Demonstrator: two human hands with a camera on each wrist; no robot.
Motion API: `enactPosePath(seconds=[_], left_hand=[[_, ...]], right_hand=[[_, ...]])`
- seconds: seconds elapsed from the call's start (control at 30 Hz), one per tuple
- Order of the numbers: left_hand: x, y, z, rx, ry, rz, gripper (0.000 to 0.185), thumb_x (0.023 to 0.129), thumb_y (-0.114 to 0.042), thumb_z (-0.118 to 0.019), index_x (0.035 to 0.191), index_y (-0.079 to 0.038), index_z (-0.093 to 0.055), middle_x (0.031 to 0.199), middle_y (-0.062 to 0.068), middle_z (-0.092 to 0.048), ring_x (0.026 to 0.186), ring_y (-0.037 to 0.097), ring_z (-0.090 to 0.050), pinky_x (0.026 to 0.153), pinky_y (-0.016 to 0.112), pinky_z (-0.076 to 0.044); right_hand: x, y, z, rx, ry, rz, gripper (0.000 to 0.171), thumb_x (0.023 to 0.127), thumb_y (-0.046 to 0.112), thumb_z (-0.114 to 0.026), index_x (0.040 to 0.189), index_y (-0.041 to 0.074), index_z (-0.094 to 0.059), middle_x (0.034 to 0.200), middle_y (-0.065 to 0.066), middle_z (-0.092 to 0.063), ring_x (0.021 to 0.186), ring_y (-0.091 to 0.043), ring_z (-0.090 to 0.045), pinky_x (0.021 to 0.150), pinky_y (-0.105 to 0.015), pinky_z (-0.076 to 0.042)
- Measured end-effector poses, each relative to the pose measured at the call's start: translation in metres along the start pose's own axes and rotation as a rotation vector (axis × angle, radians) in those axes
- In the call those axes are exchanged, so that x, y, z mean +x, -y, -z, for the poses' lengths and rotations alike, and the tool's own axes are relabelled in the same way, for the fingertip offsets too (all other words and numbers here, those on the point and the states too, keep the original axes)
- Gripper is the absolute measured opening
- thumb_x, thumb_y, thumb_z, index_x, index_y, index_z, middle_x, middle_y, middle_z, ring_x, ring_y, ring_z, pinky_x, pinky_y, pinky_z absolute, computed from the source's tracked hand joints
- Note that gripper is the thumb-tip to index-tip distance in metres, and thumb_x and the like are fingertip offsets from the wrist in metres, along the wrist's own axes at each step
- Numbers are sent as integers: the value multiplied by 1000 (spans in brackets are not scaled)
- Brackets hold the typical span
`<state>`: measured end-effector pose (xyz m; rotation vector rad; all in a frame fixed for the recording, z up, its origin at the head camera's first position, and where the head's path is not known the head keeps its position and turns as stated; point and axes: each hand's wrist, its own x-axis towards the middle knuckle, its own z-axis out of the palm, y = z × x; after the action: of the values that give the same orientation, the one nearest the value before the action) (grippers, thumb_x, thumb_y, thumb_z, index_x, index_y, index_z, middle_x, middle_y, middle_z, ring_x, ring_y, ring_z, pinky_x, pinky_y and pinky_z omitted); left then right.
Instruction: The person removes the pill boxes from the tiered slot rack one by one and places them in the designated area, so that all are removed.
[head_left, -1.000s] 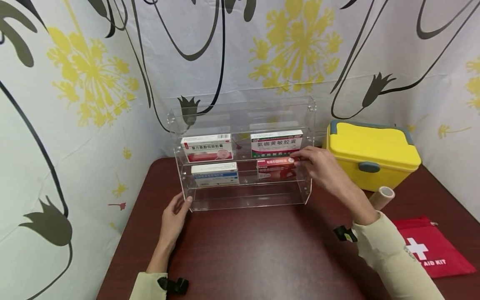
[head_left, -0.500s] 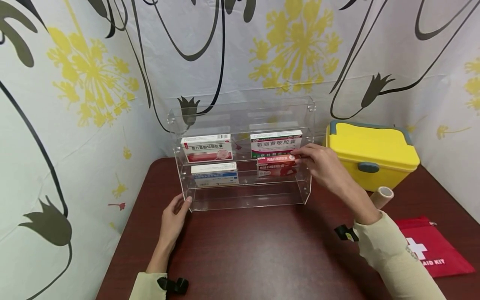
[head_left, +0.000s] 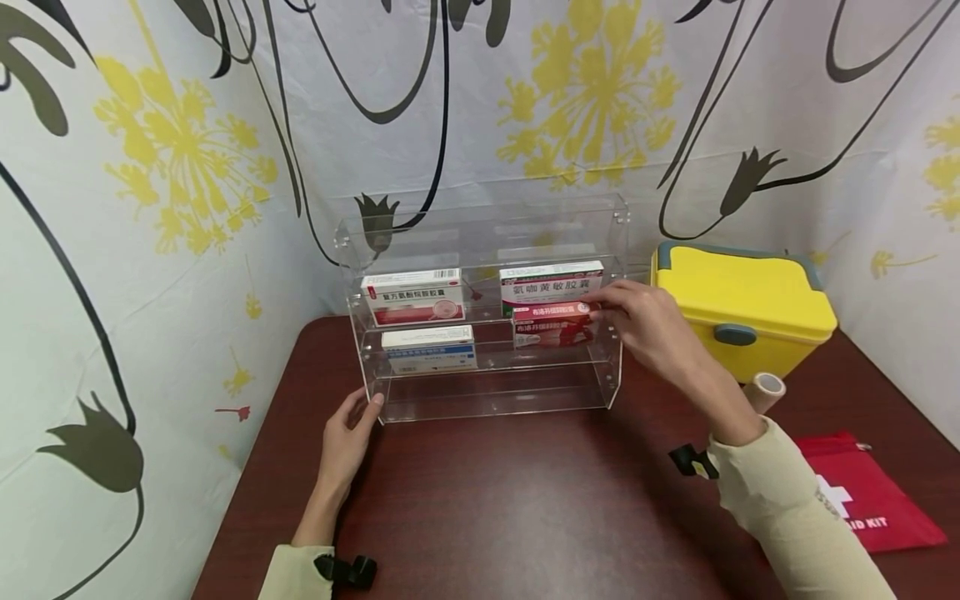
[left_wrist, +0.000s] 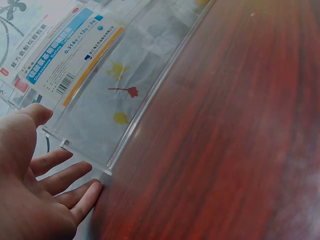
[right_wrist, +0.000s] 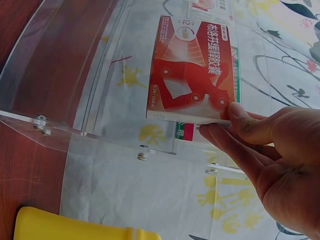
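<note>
A clear acrylic tiered rack (head_left: 487, 392) stands at the back of the dark red table (head_left: 525, 500). My right hand (head_left: 637, 321) pinches the right end of a red medicine box (head_left: 551, 325) (right_wrist: 192, 75), lifted slightly over the rack's middle tier. Behind it on the upper tier sits a green and white box (head_left: 551, 282). A red and white box (head_left: 414, 296) and a blue and white box (head_left: 429, 347) (left_wrist: 70, 55) fill the left side. My left hand (head_left: 348, 429) (left_wrist: 35, 175) rests with straight fingers against the rack's front left corner (left_wrist: 102, 170).
A yellow lidded case (head_left: 742, 304) stands right of the rack. A roll of tape (head_left: 767, 390) lies in front of it, and a red first aid pouch (head_left: 870, 492) lies at the table's right edge. Patterned cloth walls close in the left and back.
My right hand has raised the red box a little from the middle tier. The left hand has stayed at the rack's corner.
</note>
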<state>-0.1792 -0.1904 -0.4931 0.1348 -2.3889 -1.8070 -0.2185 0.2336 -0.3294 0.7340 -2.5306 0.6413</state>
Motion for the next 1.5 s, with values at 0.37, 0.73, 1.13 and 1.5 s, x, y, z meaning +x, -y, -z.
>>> enactPosePath(seconds=[0.37, 0.73, 1.13, 1.5], left_hand=[[-1, 0, 0, 18, -8, 6, 63, 91, -56, -62, 138, -14, -54, 132, 9, -58, 124, 21, -51, 101, 43, -40], [-1, 1, 1, 14, -4, 8, 62, 92, -55, -62, 138, -14, -55, 132, 8, -58, 124, 21, -50, 101, 44, -40], [-1, 1, 1, 22, -8, 7, 63, 91, -57, -61, 137, -14, -55, 133, 9, -58, 125, 22, -50, 102, 43, -40], [-1, 1, 1, 15, -6, 10, 64, 91, -57, -62, 138, -14, -55, 133, 9, -58, 125, 21, -50, 102, 43, -39]], right_hand=[[2, 3, 7, -3, -32, 13, 31, 84, -8, -72, 113, 4, -73, 100, -10, -70, 85, -26, -64, 72, -42, -49], [3, 10, 17, -7, -42, -13, 34, 82, -8, -74, 114, 4, -73, 101, -11, -70, 91, -28, -64, 82, -46, -49], [2, 17, 25, -26, -72, -5, 31, 82, -6, -75, 112, 3, -73, 101, -11, -70, 88, -27, -64, 75, -43, -50], [-2, 21, 31, 1, -62, -12, 36, 82, -7, -75, 116, 5, -73, 102, -10, -70, 89, -25, -64, 77, -43, -53]])
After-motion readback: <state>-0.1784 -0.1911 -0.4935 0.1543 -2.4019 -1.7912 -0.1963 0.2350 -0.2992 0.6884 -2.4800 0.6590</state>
